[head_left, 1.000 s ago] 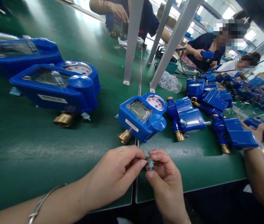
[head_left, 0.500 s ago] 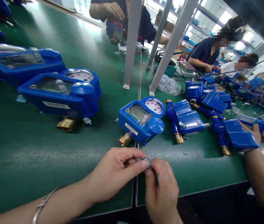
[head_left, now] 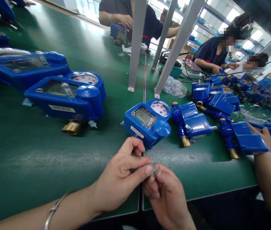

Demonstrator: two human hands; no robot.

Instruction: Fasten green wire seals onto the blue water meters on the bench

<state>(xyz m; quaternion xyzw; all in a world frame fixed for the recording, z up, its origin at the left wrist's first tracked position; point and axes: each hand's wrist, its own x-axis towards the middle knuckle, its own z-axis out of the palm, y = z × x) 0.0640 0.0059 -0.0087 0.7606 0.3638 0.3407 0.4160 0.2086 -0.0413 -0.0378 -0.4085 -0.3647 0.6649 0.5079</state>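
Note:
My left hand (head_left: 123, 175) and my right hand (head_left: 166, 188) meet low in the middle of the view, over a seam in the green table (head_left: 53, 179). Between their fingertips is a small greyish, wiry piece (head_left: 153, 170), too small to make out fully; both hands pinch it. Just beyond my fingers stands a blue meter (head_left: 147, 124) with a display window, a round dial and a white label. My left hand's raised fingers overlap its lower edge and hide its brass fitting.
More blue meters stand at the left (head_left: 65, 99) and right (head_left: 190, 123). Grey metal posts (head_left: 137, 48) rise behind, beside a clear plastic bag (head_left: 175, 87). Another person's hand (head_left: 265, 137) touches a blue meter at the right. Other people sit at the back.
My left hand's outer fingers have lifted and spread towards the blue meter. My right hand has turned and its fingers have curled. The small piece stays between them.

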